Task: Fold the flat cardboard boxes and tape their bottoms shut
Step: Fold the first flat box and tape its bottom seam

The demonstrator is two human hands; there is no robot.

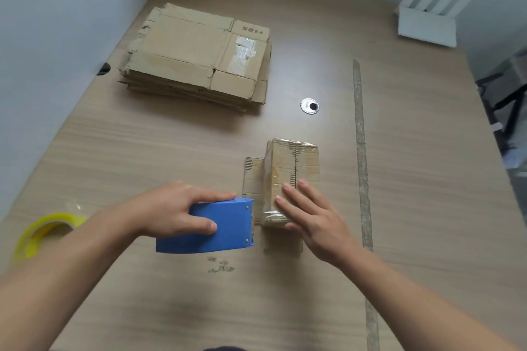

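Note:
A small folded cardboard box (296, 168) stands bottom-up on the wooden table (171, 157), with clear tape along its closed bottom flaps. My right hand (308, 216) presses flat on the near end of the box, fingers straight over the tape. My left hand (176, 208) grips a blue tape dispenser (216, 228), whose toothed edge sits against the box's left side. A stack of flat cardboard boxes (199, 60) lies at the far left of the table.
A yellow roll of tape (40, 234) lies at the left edge. A round metal cable grommet (309, 106) sits mid-table, and a long strip (360, 157) runs down the right side. A white rack (433, 6) stands far right by the wall. Small scraps (221, 264) lie near me.

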